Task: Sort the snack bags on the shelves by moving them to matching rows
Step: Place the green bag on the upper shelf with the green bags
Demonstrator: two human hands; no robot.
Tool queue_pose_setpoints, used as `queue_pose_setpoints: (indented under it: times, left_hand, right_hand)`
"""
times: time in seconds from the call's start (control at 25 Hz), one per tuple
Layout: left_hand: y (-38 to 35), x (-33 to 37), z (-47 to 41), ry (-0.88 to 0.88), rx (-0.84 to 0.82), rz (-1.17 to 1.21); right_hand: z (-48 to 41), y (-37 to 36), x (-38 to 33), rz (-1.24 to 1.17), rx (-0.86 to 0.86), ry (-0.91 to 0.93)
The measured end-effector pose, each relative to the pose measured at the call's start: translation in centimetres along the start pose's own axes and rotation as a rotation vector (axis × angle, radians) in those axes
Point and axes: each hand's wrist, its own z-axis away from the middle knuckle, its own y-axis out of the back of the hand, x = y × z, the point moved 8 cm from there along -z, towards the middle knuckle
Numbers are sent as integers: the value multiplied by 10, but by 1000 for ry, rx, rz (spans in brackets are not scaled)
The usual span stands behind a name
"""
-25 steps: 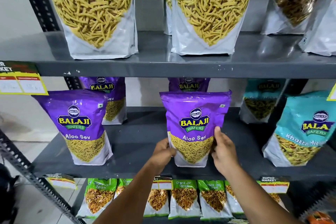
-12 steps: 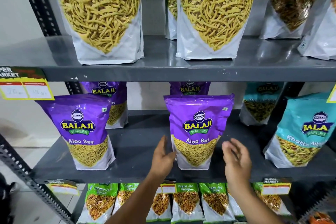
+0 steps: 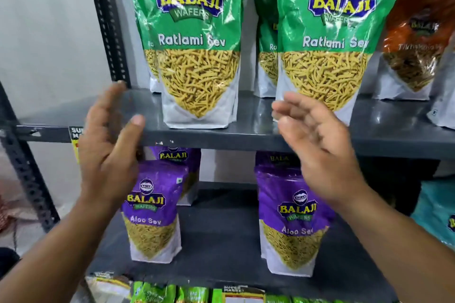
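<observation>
Both hands empty, fingers spread — left hand, right hand; left Ratlami Sev bag upright on upper shelf, between them, above and beyond fingertips — left hand likely nearer.

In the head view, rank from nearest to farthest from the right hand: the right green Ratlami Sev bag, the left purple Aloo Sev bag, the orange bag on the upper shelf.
From the right hand:
1. Right green Ratlami Sev bag, just behind its fingers.
2. Orange bag, upper shelf, far right.
3. Left purple Aloo Sev bag, lower left.
</observation>
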Motion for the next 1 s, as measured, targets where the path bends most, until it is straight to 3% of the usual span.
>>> queue_pose_setpoints:
  times: [0.12,0.28,0.4,0.56,0.72,1.0]
  left_hand:
    - [-8,-18,-43,284,131,121]
    - [-46,-33,-62,529,-75,218]
    - [-64,-26,-60,517,-253,281]
    - [-69,-18,-61,454,-400,363]
    - [-43,-10,-75,419,-425,399]
    - [36,-27,-105,452,-310,315]
  right_hand:
    - [-53,-43,10,2,74,-131]
    - [-92,-54,39,-101,326,-355]
    - [-99,-65,51,-161,371,-489]
    - [-92,-84,46,-235,460,-496]
    - [-95,-122,43,-347,402,-500]
    - [-120,-209,28,-448,257,-434]
